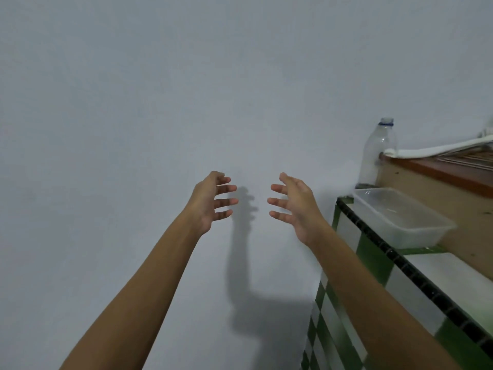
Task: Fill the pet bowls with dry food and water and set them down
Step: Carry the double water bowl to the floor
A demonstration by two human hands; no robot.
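Both arms extend forward toward a bare wall. Left hand [213, 200] and right hand [292, 202]: grip wide, fingers spread, holding nothing. Clear plastic container [402, 217], seemingly the bowl, rests unfilled on the tiled tabletop [416, 273]; plastic bottle [377, 153] upright behind, within reach for filling.

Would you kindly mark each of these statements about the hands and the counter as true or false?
1. Both hands hold nothing. True: the left hand and right hand are raised in front of the wall, fingers spread.
2. The clear plastic container sits on the tiled counter. True.
3. The plastic bottle lies on its side. False: it stands upright behind the container.
4. The right hand touches the container. False: it is apart from it, to its left.
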